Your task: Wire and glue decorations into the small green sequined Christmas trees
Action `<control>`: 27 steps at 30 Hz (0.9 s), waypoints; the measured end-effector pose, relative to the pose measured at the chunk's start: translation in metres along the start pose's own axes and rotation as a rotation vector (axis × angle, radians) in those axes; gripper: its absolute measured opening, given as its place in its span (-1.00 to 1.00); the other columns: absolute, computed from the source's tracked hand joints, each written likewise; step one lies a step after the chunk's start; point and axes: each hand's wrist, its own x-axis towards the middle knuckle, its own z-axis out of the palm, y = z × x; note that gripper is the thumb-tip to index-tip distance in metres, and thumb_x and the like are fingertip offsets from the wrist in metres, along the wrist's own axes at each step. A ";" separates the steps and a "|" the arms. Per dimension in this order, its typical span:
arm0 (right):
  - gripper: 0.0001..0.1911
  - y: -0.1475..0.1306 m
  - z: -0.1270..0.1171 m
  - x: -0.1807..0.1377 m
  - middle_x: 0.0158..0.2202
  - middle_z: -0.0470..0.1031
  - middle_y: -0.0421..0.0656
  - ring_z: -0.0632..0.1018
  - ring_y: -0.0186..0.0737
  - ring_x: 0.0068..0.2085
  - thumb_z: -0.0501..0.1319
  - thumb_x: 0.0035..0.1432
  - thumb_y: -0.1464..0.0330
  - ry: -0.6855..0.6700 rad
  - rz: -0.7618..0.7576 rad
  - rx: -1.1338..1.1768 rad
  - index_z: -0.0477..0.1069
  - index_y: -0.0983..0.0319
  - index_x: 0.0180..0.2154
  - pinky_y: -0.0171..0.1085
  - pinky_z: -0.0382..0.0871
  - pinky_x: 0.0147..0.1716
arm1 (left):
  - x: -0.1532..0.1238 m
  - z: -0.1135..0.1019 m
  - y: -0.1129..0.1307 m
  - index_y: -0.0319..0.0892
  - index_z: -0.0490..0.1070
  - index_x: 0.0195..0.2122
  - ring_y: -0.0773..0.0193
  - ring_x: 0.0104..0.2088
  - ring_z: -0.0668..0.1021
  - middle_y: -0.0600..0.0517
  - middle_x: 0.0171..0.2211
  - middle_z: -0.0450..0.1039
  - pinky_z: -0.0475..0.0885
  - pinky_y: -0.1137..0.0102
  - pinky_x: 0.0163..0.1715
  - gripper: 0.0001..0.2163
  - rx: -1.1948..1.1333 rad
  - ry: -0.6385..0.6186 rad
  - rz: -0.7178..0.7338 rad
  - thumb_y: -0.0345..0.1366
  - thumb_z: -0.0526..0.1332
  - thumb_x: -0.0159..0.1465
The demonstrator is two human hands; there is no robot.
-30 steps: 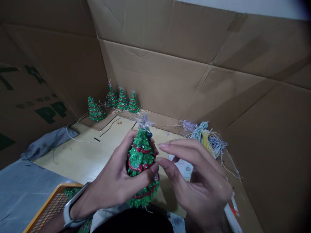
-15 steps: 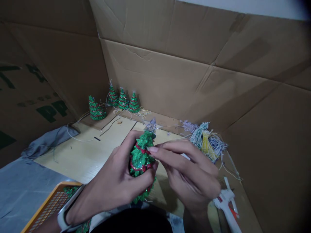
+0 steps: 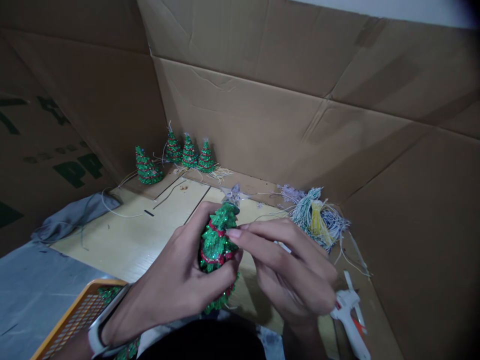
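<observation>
My left hand point(image 3: 174, 280) wraps around a glittery green cone-shaped Christmas tree point(image 3: 217, 245) with red garland, holding it tilted. A pale star topper point(image 3: 233, 195) sits at the tree's tip. My right hand point(image 3: 288, 270) is close against the tree, its index fingertip on the upper side. Its thumb is hidden, and I cannot see whether the fingers pinch anything. A group of similar trees point(image 3: 189, 154) stands on the far ledge, out of reach of both hands.
Cardboard walls point(image 3: 240, 110) surround a pale wooden board point(image 3: 123, 235). Bundled coloured wires point(image 3: 318, 220) lie to the right, with a white glue gun point(image 3: 347, 312) near my right hand. A grey cloth point(image 3: 75, 218) and an orange basket point(image 3: 77, 312) lie at the left.
My right hand has closed in from spread fingers to fingertips on the tree. The tree now sits tilted, deeper in my left hand. The glue gun shows more fully at the lower right.
</observation>
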 end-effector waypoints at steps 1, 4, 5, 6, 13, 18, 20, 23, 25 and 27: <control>-0.55 0.000 -0.001 0.001 -0.01 0.75 -0.15 0.75 -0.20 -0.04 0.28 0.44 0.57 -0.003 -0.002 0.000 0.62 0.04 0.21 -0.22 0.73 -0.08 | 0.000 0.000 0.002 0.00 0.33 0.04 0.33 -0.52 0.45 0.20 -0.41 0.41 0.50 0.42 -0.49 -0.64 0.012 -0.004 -0.021 -0.39 0.37 0.27; -0.61 -0.002 -0.003 0.003 -0.02 0.75 -0.12 0.74 -0.20 -0.05 0.31 0.43 0.57 -0.021 -0.014 -0.010 0.65 0.11 0.16 -0.23 0.71 -0.07 | 0.000 -0.001 0.005 -0.02 0.32 0.03 0.33 -0.48 0.46 0.20 -0.38 0.42 0.55 0.39 -0.37 -0.66 0.051 -0.013 -0.064 -0.41 0.35 0.29; -0.63 -0.003 -0.004 0.004 -0.03 0.75 -0.11 0.74 -0.20 -0.05 0.32 0.42 0.56 -0.029 -0.019 -0.019 0.65 0.12 0.14 -0.23 0.71 -0.08 | 0.000 -0.001 0.006 -0.02 0.32 0.03 0.33 -0.47 0.47 0.20 -0.37 0.43 0.56 0.39 -0.35 -0.66 0.055 -0.016 -0.063 -0.41 0.35 0.29; -0.64 -0.004 -0.004 0.004 -0.04 0.75 -0.11 0.74 -0.20 -0.06 0.33 0.42 0.56 -0.038 -0.023 -0.031 0.65 0.13 0.14 -0.23 0.70 -0.08 | 0.000 -0.001 0.006 -0.02 0.32 0.04 0.33 -0.47 0.47 0.20 -0.36 0.43 0.56 0.38 -0.34 -0.66 0.054 -0.018 -0.052 -0.40 0.35 0.30; -0.67 -0.008 -0.007 0.003 -0.03 0.73 -0.13 0.72 -0.19 -0.05 0.36 0.41 0.52 -0.063 -0.026 -0.111 0.63 0.11 0.13 -0.22 0.69 -0.06 | 0.000 -0.001 0.003 -0.03 0.33 0.04 0.31 -0.42 0.46 0.17 -0.35 0.40 0.46 0.40 -0.42 -0.72 0.129 0.003 0.018 -0.34 0.31 0.34; -0.61 -0.008 -0.010 0.005 -0.04 0.73 -0.15 0.73 -0.21 -0.05 0.31 0.40 0.59 -0.092 -0.002 -0.048 0.63 0.11 0.13 -0.22 0.71 -0.04 | 0.002 0.000 0.007 0.01 0.29 0.00 0.35 -0.40 0.47 0.19 -0.32 0.41 0.49 0.41 -0.36 -0.71 0.107 -0.021 0.018 -0.40 0.31 0.33; -0.59 -0.009 -0.010 0.006 -0.05 0.72 -0.15 0.73 -0.24 -0.05 0.28 0.37 0.66 -0.077 0.027 0.003 0.63 0.15 0.10 -0.24 0.71 -0.04 | 0.002 0.001 0.007 0.01 0.28 0.01 0.34 -0.39 0.48 0.20 -0.31 0.41 0.52 0.41 -0.34 -0.67 0.097 -0.039 -0.003 -0.41 0.33 0.30; -0.58 -0.011 -0.009 0.008 -0.06 0.69 -0.16 0.70 -0.33 -0.04 0.23 0.34 0.74 -0.059 0.072 0.078 0.61 0.24 0.05 -0.34 0.67 -0.04 | 0.000 0.002 0.006 0.00 0.28 0.02 0.27 -0.28 0.57 0.15 -0.23 0.47 0.56 0.39 -0.30 -0.65 0.093 -0.047 -0.032 -0.41 0.34 0.29; -0.61 -0.014 -0.008 0.009 -0.09 0.65 -0.17 0.68 -0.39 -0.06 0.22 0.33 0.76 -0.058 0.102 0.085 0.60 0.28 0.01 -0.40 0.63 -0.04 | -0.002 0.003 0.004 0.00 0.28 0.03 0.23 -0.22 0.60 0.11 -0.19 0.50 0.58 0.36 -0.27 -0.67 0.100 -0.043 -0.040 -0.39 0.34 0.32; -0.66 -0.017 -0.008 0.009 -0.12 0.63 -0.19 0.66 -0.42 -0.09 0.23 0.34 0.74 -0.057 0.132 0.063 0.60 0.28 -0.03 -0.43 0.60 -0.04 | -0.004 0.004 0.002 0.00 0.28 0.03 0.23 -0.24 0.59 0.11 -0.18 0.51 0.57 0.36 -0.30 -0.69 0.109 -0.045 -0.043 -0.36 0.33 0.34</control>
